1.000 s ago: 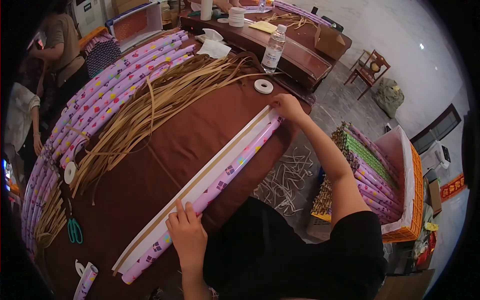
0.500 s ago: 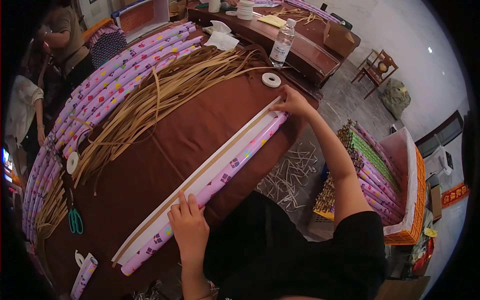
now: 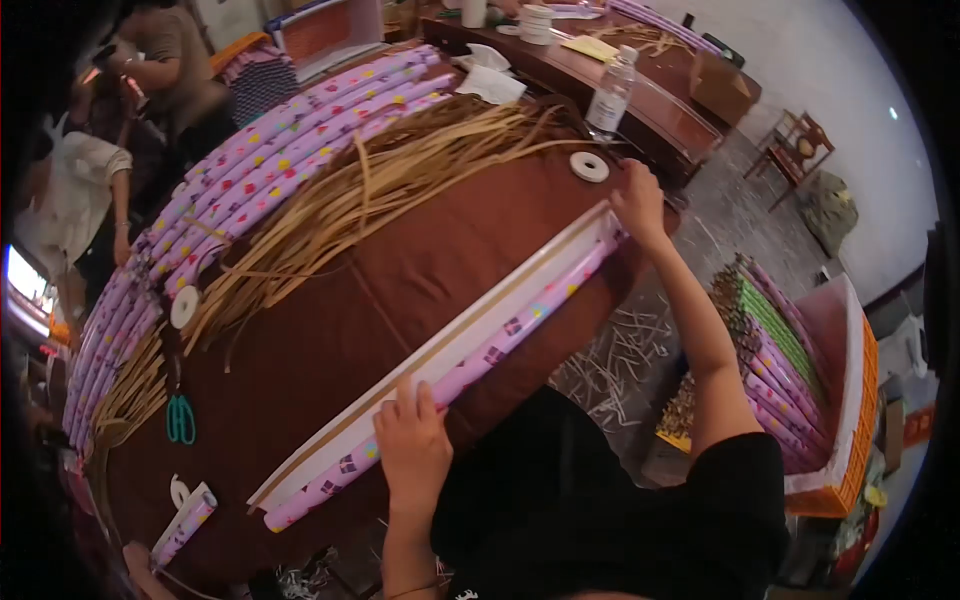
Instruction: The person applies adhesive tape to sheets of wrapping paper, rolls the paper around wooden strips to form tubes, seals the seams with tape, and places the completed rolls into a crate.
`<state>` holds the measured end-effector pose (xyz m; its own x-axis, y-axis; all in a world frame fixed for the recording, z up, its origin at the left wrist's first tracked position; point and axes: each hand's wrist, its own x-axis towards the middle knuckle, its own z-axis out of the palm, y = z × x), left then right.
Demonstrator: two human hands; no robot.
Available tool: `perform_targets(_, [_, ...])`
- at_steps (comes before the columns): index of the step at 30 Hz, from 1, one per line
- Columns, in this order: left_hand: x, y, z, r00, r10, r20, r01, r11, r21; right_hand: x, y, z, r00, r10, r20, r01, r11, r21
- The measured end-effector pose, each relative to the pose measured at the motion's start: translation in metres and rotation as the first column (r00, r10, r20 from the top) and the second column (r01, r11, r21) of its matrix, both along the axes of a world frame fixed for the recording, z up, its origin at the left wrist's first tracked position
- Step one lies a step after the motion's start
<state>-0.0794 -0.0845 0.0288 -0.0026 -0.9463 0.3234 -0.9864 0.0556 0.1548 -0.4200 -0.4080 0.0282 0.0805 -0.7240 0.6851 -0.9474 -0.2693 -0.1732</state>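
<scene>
By the strip (image 3: 500,290), right hand (image 3: 638,200) now less spread

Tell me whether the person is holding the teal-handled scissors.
No, the teal-handled scissors lie on the brown table covering, apart from both the left hand and the right hand.

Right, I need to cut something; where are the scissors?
In the head view, the scissors lie at left on the brown cloth, below a white roll.
</scene>
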Motion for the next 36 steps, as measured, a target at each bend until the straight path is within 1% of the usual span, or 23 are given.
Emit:
perform_targets(1, [0.0,0.0,0.001,1.0,-0.004,0.011,0.004,1.0,-0.005,0.019,0.016,0.012,0.994,0.087,0.064,-0.079,0.99,-0.116])
perform_targets(2, [0.0,-0.001,0.002,1.0,-0.005,0.024,0.005,1.0,-0.01,0.037,0.033,0.021,0.97,0.211,0.119,-0.195,0.972,-0.131])
perform_targets(3, [0.003,-0.001,-0.004,1.0,-0.019,0.017,0.019,1.0,0.0,0.058,0.057,0.026,0.897,0.43,0.102,-0.424,0.903,-0.077])
perform_targets(4, [0.004,-0.001,-0.008,0.999,-0.023,0.025,0.023,0.999,-0.026,0.075,0.081,0.031,0.776,0.625,0.09,-0.626,0.78,-0.024])
perform_targets(5, [0.005,-0.001,-0.01,0.999,-0.035,0.031,0.036,0.998,-0.048,0.091,0.101,0.041,0.598,0.799,0.068,-0.79,0.572,0.221])
perform_targets(6, [0.005,0.0,-0.007,0.998,-0.037,0.06,0.041,0.998,-0.055,0.106,0.115,0.044,0.4,0.906,-0.137,-0.847,0.422,0.323])
perform_targets(7, [0.006,0.0,-0.006,0.997,-0.005,0.081,0.01,0.998,-0.057,0.121,0.126,0.039,0.277,0.933,-0.231,-0.869,0.346,0.353])
perform_targets(8, [0.007,0.0,-0.005,0.996,-0.036,0.087,0.04,0.998,-0.046,0.132,0.133,0.035,0.152,0.934,-0.323,-0.878,0.278,0.39])
perform_targets(10, [0.012,-0.001,-0.004,0.988,-0.092,0.124,0.097,0.995,-0.031,0.149,0.132,0.023,0.038,0.945,-0.323,-0.857,0.197,0.476])
perform_targets(12, [0.022,-0.002,0.002,0.985,-0.109,0.135,0.115,0.993,-0.032,0.16,0.129,0.024,0.007,0.956,-0.294,-0.884,0.143,0.445])
perform_targets(14, [0.036,-0.009,0.011,0.98,-0.133,0.148,0.139,0.99,-0.035,0.17,0.126,0.032,0.049,0.937,-0.347,-0.89,0.199,0.411])
perform_targets(15, [0.044,-0.014,0.016,0.972,-0.127,0.199,0.146,0.986,-0.083,0.176,0.125,0.035,0.041,0.937,-0.348,-0.896,0.189,0.403])
perform_targets(17, [0.061,-0.024,0.022,0.955,-0.118,0.274,0.163,0.976,-0.145,0.19,0.122,0.042,0.156,0.94,-0.304,-0.879,0.272,0.391])
perform_targets(18, [0.067,-0.028,0.023,0.954,-0.108,0.281,0.15,0.98,-0.13,0.196,0.119,0.04,0.186,0.936,-0.299,-0.894,0.287,0.343])
perform_targets(22, [0.09,-0.041,0.019,0.956,-0.129,0.265,0.174,0.973,-0.153,0.214,0.108,0.03,0.222,0.927,-0.301,-0.922,0.3,0.245])
perform_targets(24, [0.096,-0.044,0.016,0.957,-0.141,0.253,0.187,0.967,-0.171,0.219,0.107,0.025,0.255,0.89,-0.377,-0.909,0.354,0.219])
perform_targets(27, [0.091,-0.041,0.005,0.981,-0.152,0.12,0.166,0.98,-0.112,0.22,0.106,0.017,0.274,0.84,-0.468,-0.894,0.402,0.197])
perform_targets(28, [0.093,-0.042,0.004,0.981,-0.152,0.118,0.166,0.98,-0.112,0.22,0.104,0.006,0.308,0.784,-0.538,-0.873,0.458,0.167])
perform_targets(30, [0.093,-0.039,0.001,0.971,-0.137,0.196,0.161,0.981,-0.111,0.221,0.105,-0.006,0.328,0.774,-0.541,-0.859,0.484,0.17])
perform_targets(31, [0.094,-0.038,0.0,0.973,-0.133,0.191,0.155,0.982,-0.108,0.222,0.106,-0.009,0.352,0.763,-0.542,-0.843,0.51,0.17])
perform_targets(32, [0.094,-0.037,-0.001,0.974,-0.135,0.184,0.152,0.985,-0.084,0.223,0.107,-0.009,0.346,0.768,-0.539,-0.846,0.504,0.175])
perform_targets(34, [0.097,-0.036,-0.005,0.975,-0.138,0.175,0.15,0.987,-0.055,0.225,0.12,0.01,0.338,0.884,-0.324,-0.832,0.441,0.335])
perform_targets(36, [0.101,-0.039,-0.01,0.969,-0.132,0.209,0.166,0.974,-0.155,0.23,0.139,0.052,0.238,0.945,-0.223,-0.957,0.268,0.115])
